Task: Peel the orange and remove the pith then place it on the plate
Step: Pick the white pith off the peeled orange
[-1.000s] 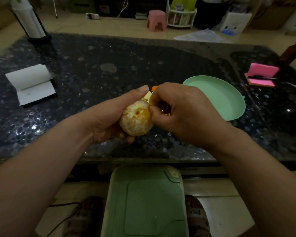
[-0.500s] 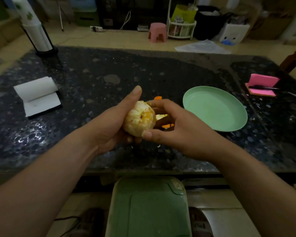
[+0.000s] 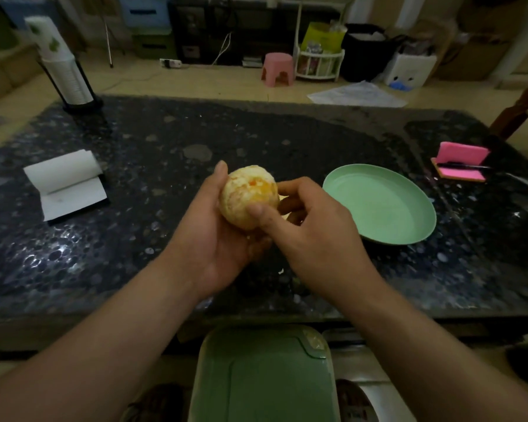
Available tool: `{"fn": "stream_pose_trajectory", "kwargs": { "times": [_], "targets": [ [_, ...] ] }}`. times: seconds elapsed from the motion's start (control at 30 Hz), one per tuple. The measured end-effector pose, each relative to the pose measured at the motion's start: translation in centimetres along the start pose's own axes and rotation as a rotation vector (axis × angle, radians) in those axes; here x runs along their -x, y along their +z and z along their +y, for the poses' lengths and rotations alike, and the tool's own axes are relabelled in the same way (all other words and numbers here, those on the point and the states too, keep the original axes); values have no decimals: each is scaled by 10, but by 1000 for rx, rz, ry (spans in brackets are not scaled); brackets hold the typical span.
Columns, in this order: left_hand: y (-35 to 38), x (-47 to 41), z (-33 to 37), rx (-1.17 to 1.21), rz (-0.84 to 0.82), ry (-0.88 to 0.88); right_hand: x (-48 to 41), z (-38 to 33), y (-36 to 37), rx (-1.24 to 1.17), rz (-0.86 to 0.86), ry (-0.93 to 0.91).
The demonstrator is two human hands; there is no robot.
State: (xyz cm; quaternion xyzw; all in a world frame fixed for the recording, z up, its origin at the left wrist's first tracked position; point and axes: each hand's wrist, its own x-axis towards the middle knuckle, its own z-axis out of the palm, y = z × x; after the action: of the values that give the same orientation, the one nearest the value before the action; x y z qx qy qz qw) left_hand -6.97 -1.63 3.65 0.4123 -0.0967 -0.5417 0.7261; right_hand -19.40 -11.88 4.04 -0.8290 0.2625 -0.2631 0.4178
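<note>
While both hands meet above the middle of the desk (image 3: 165,141), a quick look round: at nine o'clock from the fruit lies an open white notepad (image 3: 67,184), its top page curled over. At eleven o'clock, on the far corner, a tall stack of paper cups (image 3: 60,62) stands in a black wire holder. At two o'clock, a pink pad (image 3: 461,161) has a dark pen across it.

The desk is dark, glossy, pebble-speckled stone, throwing back small glints. At three o'clock sits the plate (image 3: 384,208), round, shallow, smooth, pale green. The right hand (image 3: 314,236) stands between it and the fruit. At six o'clock, below the desk edge, there's a green plastic lid (image 3: 262,379) with rounded corners.

Now the orange (image 3: 249,196): a round ball held clear of the desk, mostly stripped, pale matte pith in patches, with a bright window of flesh on top. The left hand (image 3: 220,239) cups it from below, fingers curled under, thumb straight up its nine o'clock side. The right hand pinches in from three o'clock, thumb tip on the near face, index finger hooked round the far side.
</note>
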Motion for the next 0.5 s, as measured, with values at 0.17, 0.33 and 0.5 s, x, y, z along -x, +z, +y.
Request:
{"fn": "stream_pose_trajectory", "kwargs": {
  "times": [0.17, 0.33, 0.5],
  "targets": [
    [-11, -3, 3, 160, 100, -51, -11, 10, -11, -56, 125, 30],
    [-14, -3, 1, 187, 153, -101, -17, 15, -6, -3, -35, 105],
    [-12, -5, 1, 235, 197, -54, -15, 0, 1, -82, -22, -24]
  ]
}}
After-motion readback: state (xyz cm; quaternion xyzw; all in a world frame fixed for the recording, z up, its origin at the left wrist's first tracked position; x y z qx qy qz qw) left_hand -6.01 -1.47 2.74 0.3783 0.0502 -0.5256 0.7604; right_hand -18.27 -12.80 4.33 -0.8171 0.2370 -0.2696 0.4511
